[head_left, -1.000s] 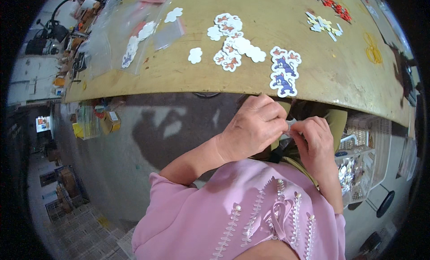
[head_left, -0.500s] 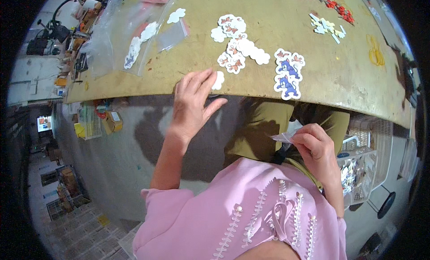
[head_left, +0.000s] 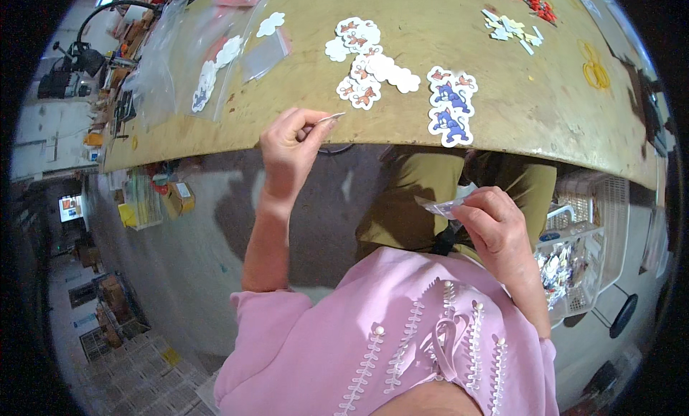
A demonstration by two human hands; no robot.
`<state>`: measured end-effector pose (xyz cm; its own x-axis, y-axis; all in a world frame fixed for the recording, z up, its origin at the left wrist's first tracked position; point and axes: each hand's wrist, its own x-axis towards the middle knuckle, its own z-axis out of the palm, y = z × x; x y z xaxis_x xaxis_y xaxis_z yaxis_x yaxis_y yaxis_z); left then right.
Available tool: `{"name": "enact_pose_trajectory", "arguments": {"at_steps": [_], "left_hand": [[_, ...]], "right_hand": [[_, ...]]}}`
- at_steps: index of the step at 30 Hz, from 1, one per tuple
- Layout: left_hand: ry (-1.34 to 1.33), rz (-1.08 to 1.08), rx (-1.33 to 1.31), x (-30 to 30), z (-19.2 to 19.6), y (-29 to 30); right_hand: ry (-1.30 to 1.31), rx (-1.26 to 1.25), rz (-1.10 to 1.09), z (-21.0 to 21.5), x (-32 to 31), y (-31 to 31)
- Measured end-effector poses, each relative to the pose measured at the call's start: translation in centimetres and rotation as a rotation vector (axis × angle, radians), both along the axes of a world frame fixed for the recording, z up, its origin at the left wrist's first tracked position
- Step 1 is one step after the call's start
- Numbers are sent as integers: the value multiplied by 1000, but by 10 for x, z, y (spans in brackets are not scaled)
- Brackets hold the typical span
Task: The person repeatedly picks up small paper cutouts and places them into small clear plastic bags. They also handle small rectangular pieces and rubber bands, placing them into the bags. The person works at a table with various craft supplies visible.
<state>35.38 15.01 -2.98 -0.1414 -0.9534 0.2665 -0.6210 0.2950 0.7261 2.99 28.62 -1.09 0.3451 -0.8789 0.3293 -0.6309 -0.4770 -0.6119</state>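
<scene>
My left hand (head_left: 291, 149) is just over the table's front edge, thumb and fingers pinching a thin white cutout (head_left: 332, 117) seen nearly edge-on. Above my lap, my right hand (head_left: 494, 222) is closed on a small clear plastic bag (head_left: 439, 206), which points toward the left. Beyond my left hand, overlapping cutouts with a brown animal print (head_left: 364, 95) lie beside plain white cloud-shaped cutouts (head_left: 391, 73). A column of cutouts with a blue cat print (head_left: 451, 122) rests near the table's front edge, to the right.
Clear bags (head_left: 161, 79), one holding cutouts, cover the table's left side, with a stack of small bags (head_left: 265, 56) beside them. Pale strips (head_left: 511, 29), red pieces (head_left: 531, 3) and yellow scissors (head_left: 594, 68) lie at the right. A white basket (head_left: 610, 237) stands beside my right leg.
My left hand has picked up the white cutout from the table's edge and now holds it raised in a pinch. My right hand has come slightly up and left with the bag.
</scene>
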Motion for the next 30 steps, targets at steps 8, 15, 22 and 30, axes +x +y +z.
{"name": "enact_pose_trajectory", "arguments": {"at_steps": [8,15,22,30], "left_hand": [[-483,-128,-426,-7,4,1],[-463,-378,-238,0,26,3],[-261,-449,-26,6,27,-7],[-138,-460,260,13,33,-28]], "right_hand": [[70,-75,-23,-1,2,-3],[36,-63,-25,-14,4,-2],[68,-57,-46,-18,0,0],[55,-58,-54,-20,0,1]]}}
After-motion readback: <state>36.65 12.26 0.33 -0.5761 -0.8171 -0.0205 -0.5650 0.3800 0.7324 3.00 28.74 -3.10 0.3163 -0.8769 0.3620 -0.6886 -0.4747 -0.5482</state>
